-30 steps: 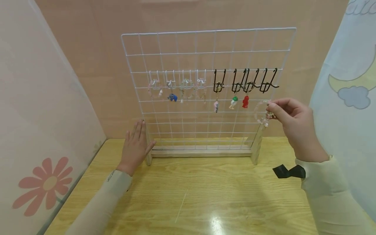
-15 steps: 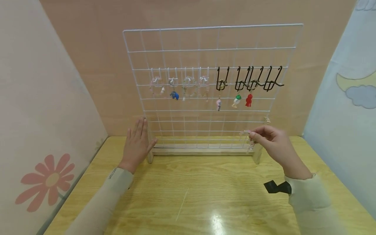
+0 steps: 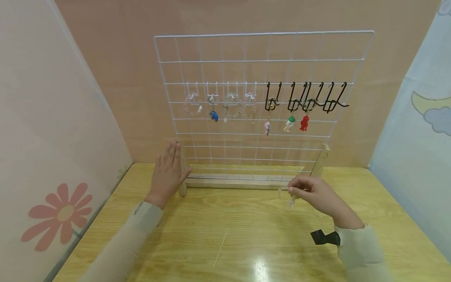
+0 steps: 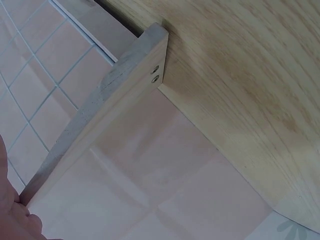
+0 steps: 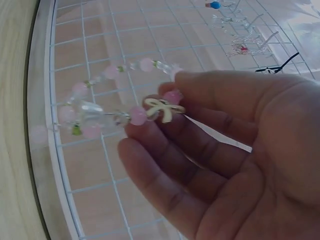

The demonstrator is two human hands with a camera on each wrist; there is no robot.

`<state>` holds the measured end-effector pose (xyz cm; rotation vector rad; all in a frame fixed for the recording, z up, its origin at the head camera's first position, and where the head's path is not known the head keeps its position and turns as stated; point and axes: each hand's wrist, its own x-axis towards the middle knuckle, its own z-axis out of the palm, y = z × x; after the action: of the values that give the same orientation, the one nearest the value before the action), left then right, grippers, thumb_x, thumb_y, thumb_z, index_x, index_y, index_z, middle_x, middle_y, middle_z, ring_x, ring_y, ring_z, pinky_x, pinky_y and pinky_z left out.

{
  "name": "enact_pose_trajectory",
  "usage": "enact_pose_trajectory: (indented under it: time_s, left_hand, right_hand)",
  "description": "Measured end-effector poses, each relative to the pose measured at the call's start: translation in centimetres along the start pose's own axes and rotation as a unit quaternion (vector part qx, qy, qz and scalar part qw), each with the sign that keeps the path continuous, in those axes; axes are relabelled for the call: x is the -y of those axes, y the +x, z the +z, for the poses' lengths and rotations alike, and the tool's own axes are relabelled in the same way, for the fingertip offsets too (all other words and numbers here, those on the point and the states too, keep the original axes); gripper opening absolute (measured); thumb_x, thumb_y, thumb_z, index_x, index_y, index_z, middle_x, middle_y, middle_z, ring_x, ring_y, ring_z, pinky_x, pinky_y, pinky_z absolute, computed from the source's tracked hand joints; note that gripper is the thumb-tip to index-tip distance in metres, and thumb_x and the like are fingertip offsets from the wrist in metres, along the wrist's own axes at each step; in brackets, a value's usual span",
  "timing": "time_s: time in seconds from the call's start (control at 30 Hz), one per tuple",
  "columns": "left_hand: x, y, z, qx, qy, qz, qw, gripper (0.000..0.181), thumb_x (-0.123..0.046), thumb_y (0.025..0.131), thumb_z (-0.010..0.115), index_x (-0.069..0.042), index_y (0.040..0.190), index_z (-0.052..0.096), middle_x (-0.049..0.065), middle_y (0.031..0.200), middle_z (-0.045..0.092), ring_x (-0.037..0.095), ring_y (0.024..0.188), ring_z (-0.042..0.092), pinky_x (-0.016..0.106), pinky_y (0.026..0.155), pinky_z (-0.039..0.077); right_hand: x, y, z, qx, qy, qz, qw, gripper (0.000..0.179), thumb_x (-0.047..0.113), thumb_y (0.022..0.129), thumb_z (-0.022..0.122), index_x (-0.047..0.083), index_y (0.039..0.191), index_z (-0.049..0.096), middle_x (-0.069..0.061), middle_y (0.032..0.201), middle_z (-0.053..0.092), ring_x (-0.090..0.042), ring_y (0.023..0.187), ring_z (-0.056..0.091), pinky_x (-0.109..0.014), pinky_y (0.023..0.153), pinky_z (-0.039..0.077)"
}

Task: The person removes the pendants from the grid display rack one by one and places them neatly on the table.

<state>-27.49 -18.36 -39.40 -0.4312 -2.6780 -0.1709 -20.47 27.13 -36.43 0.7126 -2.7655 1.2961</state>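
My right hand (image 3: 314, 194) pinches a beaded bracelet (image 5: 137, 115) between thumb and fingers, low in front of the rack's lower right. Pink and clear beads, small green pieces and a pale bow charm (image 5: 164, 108) show in the right wrist view. A white wire grid rack (image 3: 264, 34) stands upright on wooden feet. Against its left wooden post (image 4: 107, 107) rests my left hand (image 3: 166, 178), fingers straight in the head view. Only bits of those fingers show in the left wrist view.
White hooks on the grid carry bracelets (image 3: 232, 95) and a blue charm keychain (image 3: 213, 115). Black hooks hold a pink-grey charm (image 3: 267, 127), a green-white charm (image 3: 290, 123) and a red charm (image 3: 304, 123). The rightmost black hook (image 3: 330, 105) bears nothing. Wooden table (image 3: 197, 235) lies below.
My right hand has come down and to the left with the bracelet, from beside the rack's right edge to just above the table. The left hand keeps its place on the post.
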Motion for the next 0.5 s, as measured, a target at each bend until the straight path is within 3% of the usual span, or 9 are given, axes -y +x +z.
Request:
enact_pose_trajectory:
  time_s: [0.23,0.33,0.5]
  left_hand:
    - [-0.2,0.2,0.2,-0.001,0.007,0.001,1.0,0.092,-0.048,0.104,0.051,0.0,0.161,-0.003,0.018,0.169,-0.001,0.033,0.156,0.001,0.062,0.121,0.008]
    - [-0.3,0.2,0.2,0.004,0.014,0.0,0.9999,0.092,-0.049,0.105,0.049,0.0,0.16,-0.004,0.017,0.169,-0.004,0.032,0.156,0.0,0.062,0.121,0.009]
    - [-0.1,-0.1,0.0,-0.002,0.025,-0.001,0.9997,0.092,-0.048,0.104,0.051,0.002,0.16,-0.002,0.019,0.169,-0.001,0.034,0.156,0.003,0.063,0.121,0.01]
  right_hand:
    - [-1.4,-0.1,1.0,0.087,0.07,-0.025,0.9935,0.009,0.012,0.102,0.062,0.01,0.102,0.071,-0.005,0.094,0.068,-0.018,0.081,0.066,-0.032,0.072,0.058]
    - [-2.0,-0.2,1.3,0.13,0.111,-0.022,0.985,0.01,0.01,0.102,0.06,0.005,0.103,0.07,-0.007,0.093,0.068,-0.018,0.081,0.066,-0.036,0.074,0.06]
    - [-2.8,0.2,2.0,0.184,0.136,0.003,0.9736,0.017,0.011,0.103,0.06,-0.004,0.104,0.068,-0.011,0.09,0.068,-0.018,0.079,0.065,-0.037,0.073,0.06]
